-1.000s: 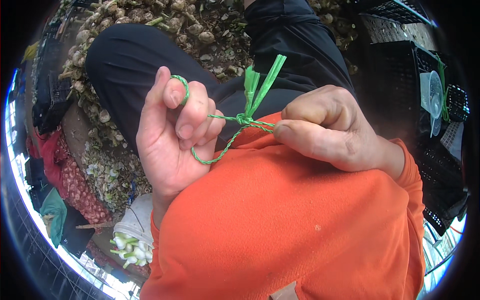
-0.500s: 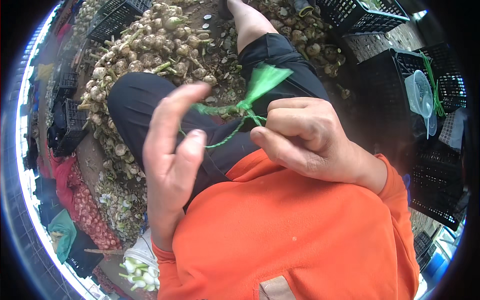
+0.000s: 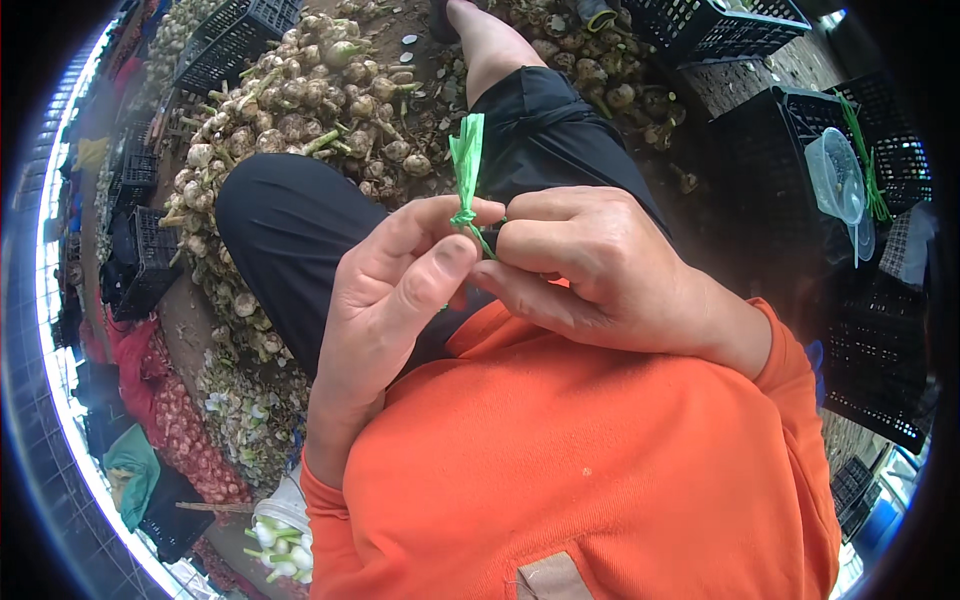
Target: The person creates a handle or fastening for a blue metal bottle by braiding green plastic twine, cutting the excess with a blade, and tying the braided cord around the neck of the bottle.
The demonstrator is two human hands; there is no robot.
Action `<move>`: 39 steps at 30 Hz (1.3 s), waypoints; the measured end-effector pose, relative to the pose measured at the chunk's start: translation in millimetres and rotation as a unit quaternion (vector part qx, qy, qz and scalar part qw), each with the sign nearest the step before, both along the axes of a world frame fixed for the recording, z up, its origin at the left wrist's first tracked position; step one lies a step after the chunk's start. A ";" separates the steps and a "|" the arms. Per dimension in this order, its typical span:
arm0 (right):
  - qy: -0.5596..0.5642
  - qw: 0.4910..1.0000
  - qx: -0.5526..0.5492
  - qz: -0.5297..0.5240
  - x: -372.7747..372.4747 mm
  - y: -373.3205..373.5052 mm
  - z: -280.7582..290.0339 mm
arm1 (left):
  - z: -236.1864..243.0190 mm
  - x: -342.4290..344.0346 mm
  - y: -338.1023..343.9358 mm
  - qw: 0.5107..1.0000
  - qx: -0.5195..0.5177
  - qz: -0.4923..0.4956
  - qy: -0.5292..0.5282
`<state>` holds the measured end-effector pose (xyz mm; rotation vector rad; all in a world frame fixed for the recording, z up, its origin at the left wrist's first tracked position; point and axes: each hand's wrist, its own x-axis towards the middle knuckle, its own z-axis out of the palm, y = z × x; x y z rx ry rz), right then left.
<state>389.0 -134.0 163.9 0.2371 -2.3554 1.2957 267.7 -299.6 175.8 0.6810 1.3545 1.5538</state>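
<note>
A piece of green plastic twine (image 3: 467,165) is between my two hands in front of my lap. Its frayed, flat end stands upward above a small knot. My left hand (image 3: 390,280) pinches the twine at that knot, thumb against fingers. My right hand (image 3: 600,265), fingers curled in, grips the twine just to the right, where a short twisted stretch runs between the hands. What lies inside the right fist is hidden, and most of the twine's loop is covered by my fingers.
A heap of garlic bulbs (image 3: 290,110) lies beyond my knee, more by my foot. Black crates (image 3: 235,45) stand left and right. Green strings (image 3: 868,170) and a clear plastic container (image 3: 830,170) hang at a right crate. Lower left are a red mesh sack (image 3: 190,435) and a white bucket (image 3: 287,500).
My left hand has moved right and closed from spread fingers onto the knot. The twine's frayed end now points straight up instead of leaning right. My right hand has shifted slightly left.
</note>
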 end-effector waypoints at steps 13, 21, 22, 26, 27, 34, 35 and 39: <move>-0.026 0.999 -0.021 -0.015 -0.8 -3.5 -10.7 | -6.1 11.8 7.8 0.992 0.045 0.042 -0.114; -0.053 0.999 -0.012 -0.006 -1.3 0.5 -6.8 | -1.0 16.1 4.2 0.993 -0.004 0.108 -0.036; -0.024 1.000 -0.016 -0.006 -1.9 0.1 -6.9 | 1.1 17.8 4.3 0.992 -0.027 0.126 -0.012; 0.058 0.998 -0.008 0.006 -5.5 -3.3 -3.2 | -1.6 22.0 1.8 0.987 0.056 0.123 -0.083; 0.057 0.998 -0.009 0.007 -5.0 -4.4 -4.9 | -0.4 26.8 2.1 0.982 0.052 0.143 -0.109; 0.033 0.999 0.008 0.002 -1.4 -5.6 -17.5 | -1.5 13.3 -0.2 0.988 0.019 0.144 -0.047; 0.013 1.000 -0.005 -0.008 -0.5 -3.6 -20.0 | -3.7 8.2 1.8 0.989 0.024 0.135 -0.047; -0.049 0.995 0.042 -0.073 18.7 25.9 -10.2 | -20.4 -23.4 -2.4 0.969 0.118 0.155 -0.150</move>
